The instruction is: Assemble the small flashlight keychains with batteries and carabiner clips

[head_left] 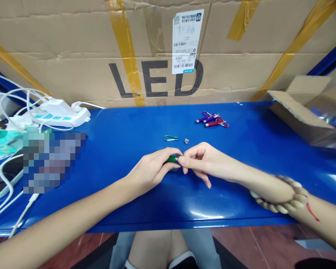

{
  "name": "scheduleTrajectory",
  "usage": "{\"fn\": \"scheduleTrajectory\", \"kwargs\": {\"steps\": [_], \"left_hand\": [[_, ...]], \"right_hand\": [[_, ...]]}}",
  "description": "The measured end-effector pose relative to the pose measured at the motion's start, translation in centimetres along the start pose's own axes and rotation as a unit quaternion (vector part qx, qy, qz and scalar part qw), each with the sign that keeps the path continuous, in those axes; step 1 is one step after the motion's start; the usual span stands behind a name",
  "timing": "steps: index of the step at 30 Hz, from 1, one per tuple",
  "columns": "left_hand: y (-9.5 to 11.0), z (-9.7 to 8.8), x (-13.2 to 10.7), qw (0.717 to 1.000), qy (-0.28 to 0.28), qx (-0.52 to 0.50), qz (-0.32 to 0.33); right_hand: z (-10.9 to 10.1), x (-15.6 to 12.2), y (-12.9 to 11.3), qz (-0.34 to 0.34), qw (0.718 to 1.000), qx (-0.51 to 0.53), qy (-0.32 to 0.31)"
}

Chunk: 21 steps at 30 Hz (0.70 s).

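My left hand (154,168) is closed around a small green keychain flashlight (172,159) just above the blue table (123,149). My right hand (201,160) meets it from the right, thumb and forefinger pinched on the flashlight's silver end. A green carabiner clip (170,138) and a small silver part (186,141) lie on the table just beyond my hands. Farther back sits a little pile of purple and red keychain flashlights (212,120). A beaded bracelet (280,196) is on my right wrist.
A large cardboard box marked LED (156,52) stands along the table's back edge. An open cardboard box (305,108) sits at the right. A white power strip (60,112) with cables, and a phone (5,175), lie at the left.
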<state>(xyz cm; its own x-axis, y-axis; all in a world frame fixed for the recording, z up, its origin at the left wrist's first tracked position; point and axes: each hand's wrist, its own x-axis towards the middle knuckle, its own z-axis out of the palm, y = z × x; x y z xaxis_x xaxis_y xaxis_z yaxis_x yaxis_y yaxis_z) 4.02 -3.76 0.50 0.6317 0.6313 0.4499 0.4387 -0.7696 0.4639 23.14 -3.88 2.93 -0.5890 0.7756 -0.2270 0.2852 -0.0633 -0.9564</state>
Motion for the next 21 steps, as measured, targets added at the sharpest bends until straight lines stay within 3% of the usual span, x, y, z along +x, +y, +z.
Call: {"fn": "scheduleTrajectory", "kwargs": {"steps": [5, 7, 10, 13, 15, 18, 21], "left_hand": [[-0.2, 0.2, -0.1, 1.0, -0.009, 0.023, 0.015], [-0.3, 0.3, -0.1, 0.999, -0.001, 0.036, 0.007], [-0.2, 0.4, 0.0, 0.999, 0.009, 0.042, -0.009], [-0.1, 0.3, 0.1, 0.999, 0.01, 0.043, -0.017], [0.0, 0.2, 0.2, 0.999, 0.015, 0.048, -0.018], [0.0, 0.1, 0.3, 0.998, 0.005, 0.051, -0.02], [0.0, 0.0, 0.4, 0.998, -0.012, 0.044, -0.035]], "right_hand": [[0.0, 0.5, 0.7, -0.024, 0.996, -0.083, 0.035], [0.1, 0.5, 0.9, -0.074, 0.981, -0.155, 0.09], [0.1, 0.2, 1.1, -0.199, 0.915, -0.287, 0.2], [-0.1, -0.2, 1.2, -0.302, 0.838, -0.377, 0.255], [-0.3, -0.3, 1.2, -0.345, 0.8, -0.403, 0.279], [-0.7, -0.2, 1.4, -0.388, 0.773, -0.422, 0.27], [-0.9, 0.1, 1.5, -0.396, 0.784, -0.419, 0.229]]}}
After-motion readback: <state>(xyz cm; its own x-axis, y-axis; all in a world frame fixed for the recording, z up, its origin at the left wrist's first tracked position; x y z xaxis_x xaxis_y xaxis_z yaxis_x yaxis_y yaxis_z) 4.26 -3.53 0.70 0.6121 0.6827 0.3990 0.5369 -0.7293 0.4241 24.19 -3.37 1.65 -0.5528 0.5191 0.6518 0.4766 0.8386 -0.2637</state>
